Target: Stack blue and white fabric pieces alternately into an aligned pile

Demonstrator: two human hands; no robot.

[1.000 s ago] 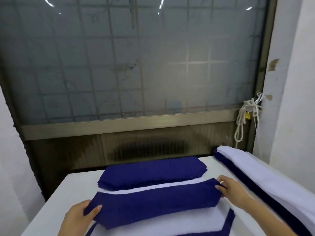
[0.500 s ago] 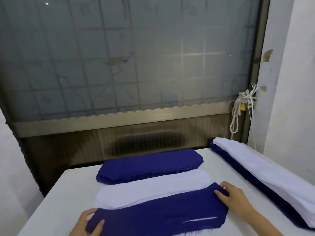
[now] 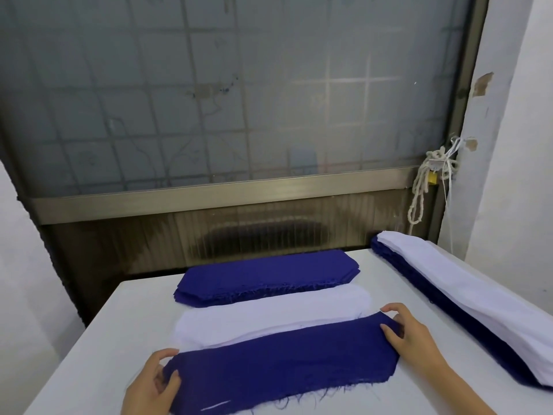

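Observation:
A long blue fabric piece (image 3: 281,366) lies across the near pile on the white table (image 3: 98,339), with a sliver of white showing under its frayed front edge. My left hand (image 3: 152,384) pinches its left end between thumb and fingers. My right hand (image 3: 410,336) holds its right end, fingers curled over the cloth. Behind it lies a stack of white pieces (image 3: 269,316), and farther back a stack of blue pieces (image 3: 266,277).
A long pile of blue and white layers (image 3: 466,304) runs along the table's right side by the white wall. A frosted window with a metal sill (image 3: 221,196) stands behind the table. A knotted rope (image 3: 425,181) hangs at its right corner.
The blue piece has come down toward me from above the white stack onto the near pile, uncovering the white stack. Both hands moved with it, still at its ends.

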